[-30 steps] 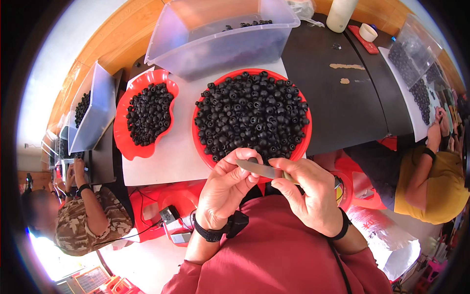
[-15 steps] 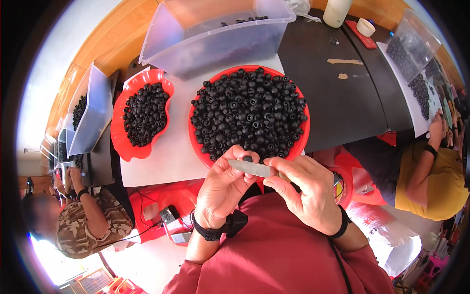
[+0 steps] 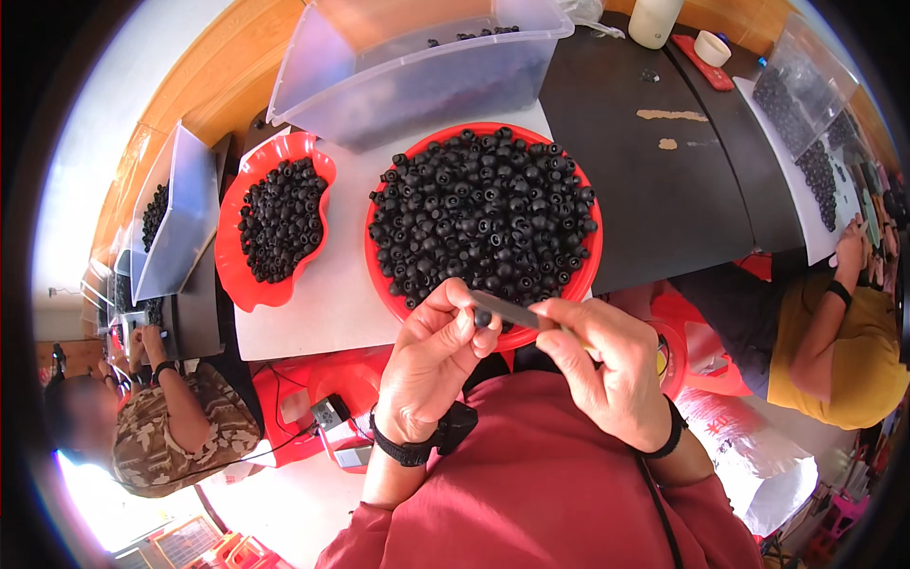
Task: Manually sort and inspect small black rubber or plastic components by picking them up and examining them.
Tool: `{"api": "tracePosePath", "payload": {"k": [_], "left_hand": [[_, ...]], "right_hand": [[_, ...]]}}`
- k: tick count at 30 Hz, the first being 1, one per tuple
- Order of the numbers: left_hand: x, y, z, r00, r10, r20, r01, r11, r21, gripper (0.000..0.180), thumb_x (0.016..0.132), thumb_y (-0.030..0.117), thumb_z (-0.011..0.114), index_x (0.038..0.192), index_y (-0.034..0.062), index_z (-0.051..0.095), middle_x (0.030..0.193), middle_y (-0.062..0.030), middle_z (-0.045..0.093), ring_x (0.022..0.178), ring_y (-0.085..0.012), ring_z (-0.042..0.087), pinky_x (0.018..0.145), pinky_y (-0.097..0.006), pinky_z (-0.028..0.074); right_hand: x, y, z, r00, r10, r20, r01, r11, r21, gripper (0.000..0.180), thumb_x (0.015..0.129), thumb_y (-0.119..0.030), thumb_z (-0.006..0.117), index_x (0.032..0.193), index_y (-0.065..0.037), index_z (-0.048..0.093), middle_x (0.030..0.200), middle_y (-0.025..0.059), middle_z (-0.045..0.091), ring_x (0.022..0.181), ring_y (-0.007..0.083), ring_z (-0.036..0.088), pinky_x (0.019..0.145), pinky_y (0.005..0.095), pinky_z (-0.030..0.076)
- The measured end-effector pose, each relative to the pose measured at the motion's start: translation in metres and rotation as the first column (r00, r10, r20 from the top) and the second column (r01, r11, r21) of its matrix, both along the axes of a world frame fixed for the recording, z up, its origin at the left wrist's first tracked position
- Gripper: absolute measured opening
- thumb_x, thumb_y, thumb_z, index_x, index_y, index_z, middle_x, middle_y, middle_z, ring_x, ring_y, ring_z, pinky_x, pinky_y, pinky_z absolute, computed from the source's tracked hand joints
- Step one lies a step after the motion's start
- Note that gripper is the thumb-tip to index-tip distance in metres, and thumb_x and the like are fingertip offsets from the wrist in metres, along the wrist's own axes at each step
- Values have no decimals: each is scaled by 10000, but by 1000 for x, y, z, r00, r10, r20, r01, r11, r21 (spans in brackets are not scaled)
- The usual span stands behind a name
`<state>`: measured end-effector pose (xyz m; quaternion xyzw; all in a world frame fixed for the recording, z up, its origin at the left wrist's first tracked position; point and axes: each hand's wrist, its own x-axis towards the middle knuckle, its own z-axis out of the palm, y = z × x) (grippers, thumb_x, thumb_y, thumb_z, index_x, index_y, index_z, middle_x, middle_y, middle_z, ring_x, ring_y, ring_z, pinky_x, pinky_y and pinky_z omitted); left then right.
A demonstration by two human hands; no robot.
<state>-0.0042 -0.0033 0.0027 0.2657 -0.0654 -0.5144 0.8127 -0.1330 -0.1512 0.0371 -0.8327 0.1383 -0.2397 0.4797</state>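
At the far left, a clear plastic bin (image 3: 175,223) stands tilted at the table edge with small black parts in its lower end. Just beside it, a red wavy-edged tray (image 3: 237,275) holds a heap of black round pieces (image 3: 282,218). Behind, a large clear tub (image 3: 417,71) carries a few black pieces along its far wall.

In the middle, a round red tray (image 3: 379,284) is piled full of black rubber caps (image 3: 483,213), each with a small hole.

Your left hand (image 3: 431,365) sits at this tray's near rim, thumb and fingers pinched shut on one small black cap (image 3: 483,318). Your right hand (image 3: 607,370) is closed around a thin grey metal tool (image 3: 507,310), whose tip meets that cap just over the tray's edge.

At the far right, another clear bin (image 3: 806,81) tilts on a white board, black pieces (image 3: 815,171) spilled below it.
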Motion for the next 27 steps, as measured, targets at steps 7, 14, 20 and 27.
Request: {"api": "tracePosePath", "payload": {"k": [7, 14, 20, 27], "left_hand": [[1, -2, -4, 999, -20, -46, 17, 998, -64, 98, 933, 36, 601, 1025, 50, 572, 945, -94, 572, 822, -155, 532, 777, -271, 463], [-4, 0, -2, 997, -10, -76, 6, 999, -52, 78, 922, 55, 625, 976, 50, 569, 909, -89, 565, 818, -171, 528, 715, -263, 441], [0, 0, -4, 998, -30, -56, 27, 998, -49, 112, 915, 93, 650, 963, 49, 559, 896, -87, 548, 795, -163, 505, 718, -263, 445], [0, -3, -3, 999, -14, -43, 11, 998, -63, 120, 906, 52, 641, 984, 41, 551, 913, -82, 542, 808, -157, 519, 753, -265, 459]], "right_hand": [[-1, 6, -8, 998, 9, 68, 2, 987, -159, 217, 801, -185, 779, 943, -53, 681, 697, 26, 606, 561, 186, 576, 510, 308, 464], [3, 1, -11, 998, -44, 37, 52, 964, -261, 202, 818, -207, 761, 924, -62, 668, 671, 29, 580, 547, 198, 554, 495, 323, 447], [-4, 0, -10, 998, -42, 48, 46, 994, -95, 212, 818, -153, 760, 966, -25, 677, 692, 46, 614, 559, 203, 589, 505, 312, 470], [-6, 6, -5, 999, 19, 43, -11, 984, -180, 232, 791, -173, 782, 953, -41, 681, 716, 37, 619, 570, 187, 587, 508, 312, 473]]}}
